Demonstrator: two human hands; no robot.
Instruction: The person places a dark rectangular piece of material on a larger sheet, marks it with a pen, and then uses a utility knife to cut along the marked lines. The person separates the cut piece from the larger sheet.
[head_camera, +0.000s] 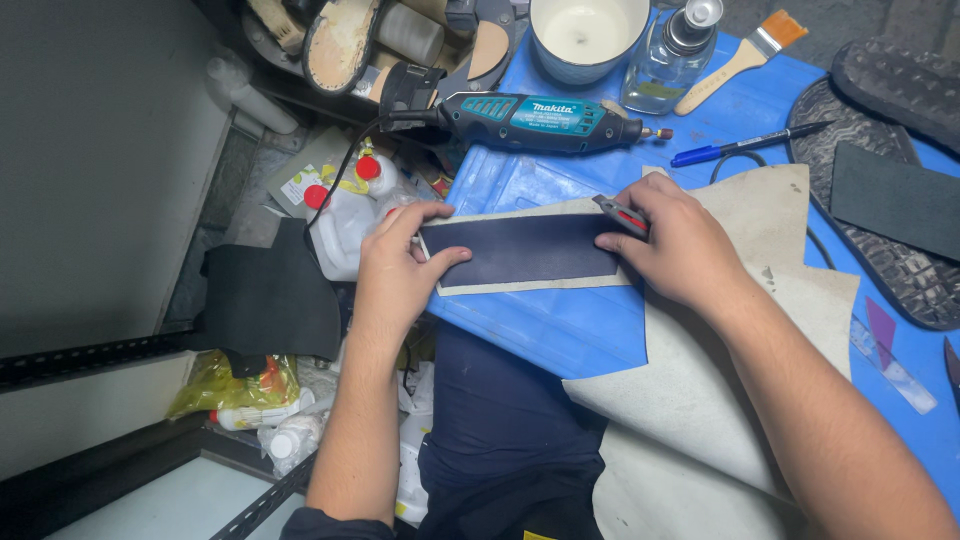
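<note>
This is a small shoe-repair or leather workshop. A cluttered blue work surface (560, 330) holds a corded rotary tool (535, 120), a glue brush (745, 55), a clear solvent bottle (668, 60) and treaded rubber soles (900, 85) (one more worn sole (340, 40) lies in the heap at the back). Pale leather sheet (720, 380) and plastic jugs (345, 225) crowd the edges.

Even, fairly bright overhead light on the blue tabletop (560, 330); the left third falls into dim grey shadow. Soft shadows lie under both hands. Mild glare on the glass bottle (672, 60) and the white bowl (588, 35). Focus is sharp at centre; wide-angle stretching bends the frame edges.
</note>
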